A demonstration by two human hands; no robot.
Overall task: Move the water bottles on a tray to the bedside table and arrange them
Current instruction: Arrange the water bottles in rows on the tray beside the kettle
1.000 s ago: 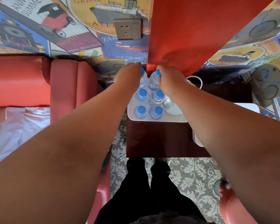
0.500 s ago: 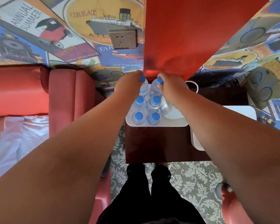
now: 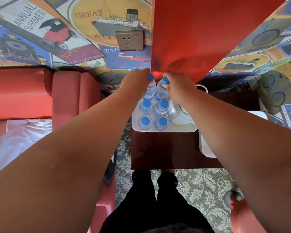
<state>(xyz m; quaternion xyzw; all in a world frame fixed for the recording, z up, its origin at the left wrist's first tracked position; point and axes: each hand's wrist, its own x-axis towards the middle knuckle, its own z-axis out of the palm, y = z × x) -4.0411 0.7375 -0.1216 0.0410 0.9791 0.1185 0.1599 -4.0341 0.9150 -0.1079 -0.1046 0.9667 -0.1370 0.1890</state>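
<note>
Since the water bottles are small and look full, they are judged a little heavy, with thin sides that can be squashed and can slip. The hard neck under the blue cap is thought the best place to be held. That is where the back-left bottle (image 3: 149,93) is pinched by the left hand (image 3: 138,81), and the back-right bottle (image 3: 160,92) by the right hand (image 3: 179,86). Both are at the back of the white tray (image 3: 175,130), behind four other bottles (image 3: 146,106). The tray is set by the left edge of the bench (image 3: 158,148). Every bottle is stood upright, long axis up and down, cap on top. Whether the held two are lifted cannot be told.
</note>
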